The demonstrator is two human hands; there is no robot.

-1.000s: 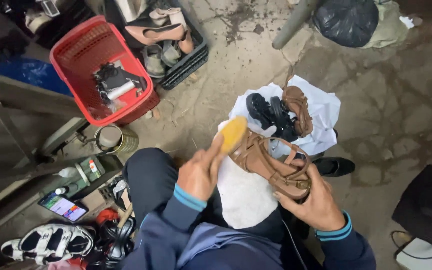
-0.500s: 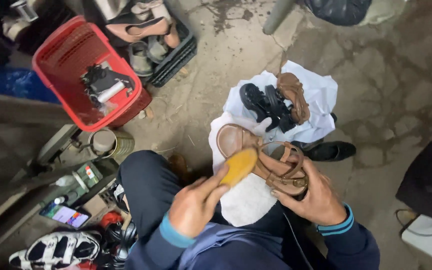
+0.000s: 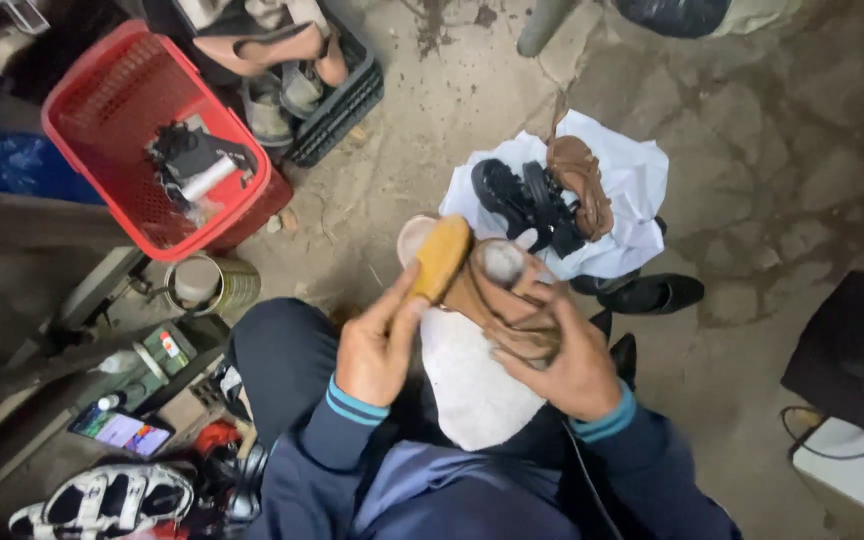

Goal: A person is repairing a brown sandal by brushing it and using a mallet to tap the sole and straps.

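Above the lap, left hand (image 3: 377, 350) grips a yellow brush (image 3: 440, 258) at twelve o'clock, right hand (image 3: 567, 360) clamps the tan sandal (image 3: 507, 300); hard strokes might twist it loose.

Shoe-repair spot, informal workshop on cracked concrete floor (image 3: 752, 200). Red basket (image 3: 102, 100) with black gear, black crate (image 3: 337, 105) of heels right of it, tin can (image 3: 207, 285) below it, sandals on white cloth (image 3: 632, 180) further right, sneakers (image 3: 102, 500) far below, phone (image 3: 122, 432) near those
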